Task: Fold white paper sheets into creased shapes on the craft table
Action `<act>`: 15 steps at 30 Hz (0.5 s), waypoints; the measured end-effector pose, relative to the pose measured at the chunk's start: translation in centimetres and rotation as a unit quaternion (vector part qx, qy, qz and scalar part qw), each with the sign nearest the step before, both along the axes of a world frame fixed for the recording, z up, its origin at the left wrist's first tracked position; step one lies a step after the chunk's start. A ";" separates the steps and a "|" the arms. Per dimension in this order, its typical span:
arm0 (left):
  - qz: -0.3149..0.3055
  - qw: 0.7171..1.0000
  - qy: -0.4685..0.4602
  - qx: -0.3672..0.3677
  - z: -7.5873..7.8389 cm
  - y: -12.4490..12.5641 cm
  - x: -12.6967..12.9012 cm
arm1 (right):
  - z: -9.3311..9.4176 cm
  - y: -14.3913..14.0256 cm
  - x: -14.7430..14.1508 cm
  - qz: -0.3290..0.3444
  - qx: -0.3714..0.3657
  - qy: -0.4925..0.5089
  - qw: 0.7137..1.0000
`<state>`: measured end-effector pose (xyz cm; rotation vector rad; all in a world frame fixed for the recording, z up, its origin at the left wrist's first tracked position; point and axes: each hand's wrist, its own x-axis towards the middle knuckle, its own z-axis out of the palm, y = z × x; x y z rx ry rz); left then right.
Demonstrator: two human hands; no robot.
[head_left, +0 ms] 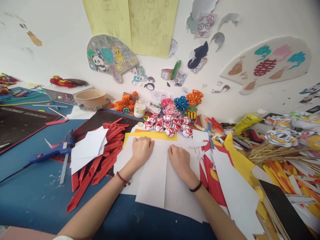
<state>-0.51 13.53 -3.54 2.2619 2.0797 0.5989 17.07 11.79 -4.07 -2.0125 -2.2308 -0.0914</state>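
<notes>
Both of my hands are curled into fists, thumbs facing inward, with nothing showing in them. My left hand [143, 149] rests at the top of a narrow white paper sheet [152, 181] with a straight long right edge. Just right of that sheet, my right hand [178, 158] lies on a larger white sheet [181, 196] beneath it. Yellow paper [160, 135] sticks out past the far edge of the white sheets. Beyond it sits a cluster of red-and-white paper flowers [170, 132].
Folded red paper strips [100, 166] and white paper pieces [88, 146] lie at left, beside a blue glue gun [52, 151]. White offcuts [235, 186] and red paper [212, 180] are at right. Behind stand a jar [139, 109], a bowl [91, 98] and a yellow bottle [247, 122].
</notes>
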 end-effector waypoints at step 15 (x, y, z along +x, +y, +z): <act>-0.028 0.999 0.013 -0.008 -0.4 -0.5 -0.4 | 0.1 0.0 0.1 0.006 -0.005 -0.009 1.000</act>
